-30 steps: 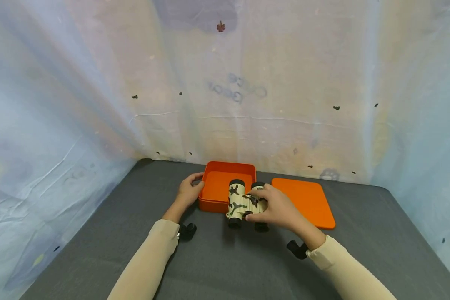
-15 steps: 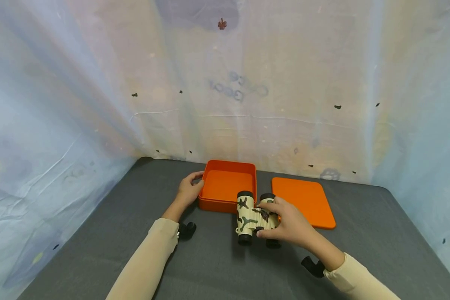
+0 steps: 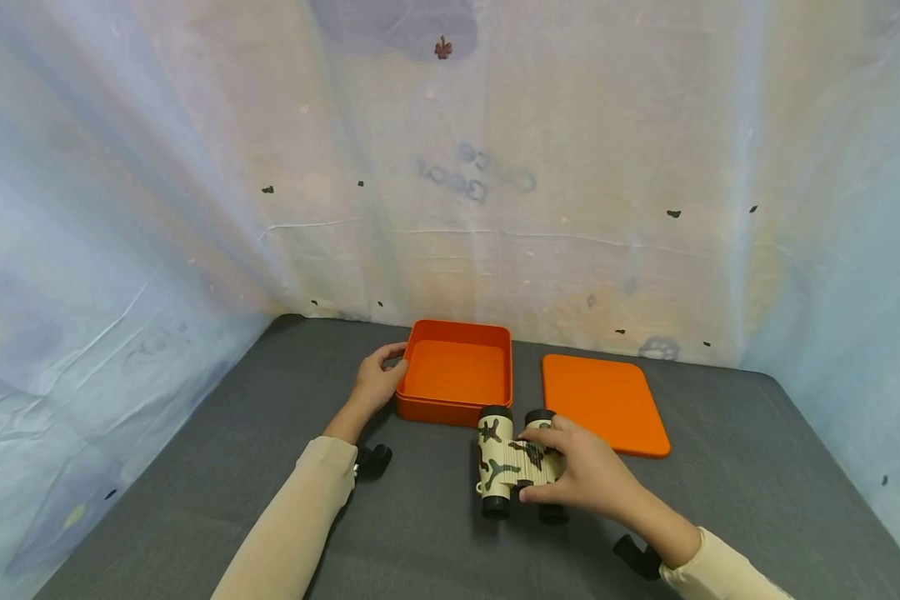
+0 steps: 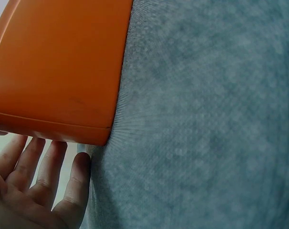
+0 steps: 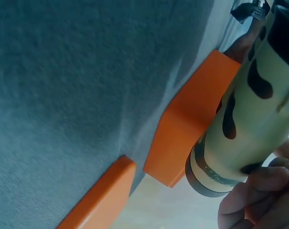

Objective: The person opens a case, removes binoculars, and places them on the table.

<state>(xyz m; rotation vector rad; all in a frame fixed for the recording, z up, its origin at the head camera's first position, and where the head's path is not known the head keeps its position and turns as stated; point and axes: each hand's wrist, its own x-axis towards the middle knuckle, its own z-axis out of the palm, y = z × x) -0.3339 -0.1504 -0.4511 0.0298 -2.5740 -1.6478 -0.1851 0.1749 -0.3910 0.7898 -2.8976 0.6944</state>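
Observation:
A pair of toy binoculars (image 3: 498, 458) in cream, brown and green camouflage with black ends is gripped by my right hand (image 3: 588, 471). It is held in front of the orange box, and a shadow falls on the cloth below. In the right wrist view one barrel of the binoculars (image 5: 254, 105) fills the right side, with fingers (image 5: 268, 179) against it. The open-topped orange box (image 3: 442, 412) has nothing in it. My left hand (image 3: 376, 379) rests at its left side; in the left wrist view its fairly straight fingers (image 4: 49, 167) touch the box wall (image 4: 58, 71).
An orange lid (image 3: 607, 404) lies flat to the right of the box. Everything stands on a dark grey cloth-covered table (image 3: 420, 533). Pale patterned curtains (image 3: 570, 167) hang behind the table and on both sides.
My right hand has drawn the binoculars back from over the box's front right corner, toward me and slightly right. The left hand, the box and the lid have stayed put.

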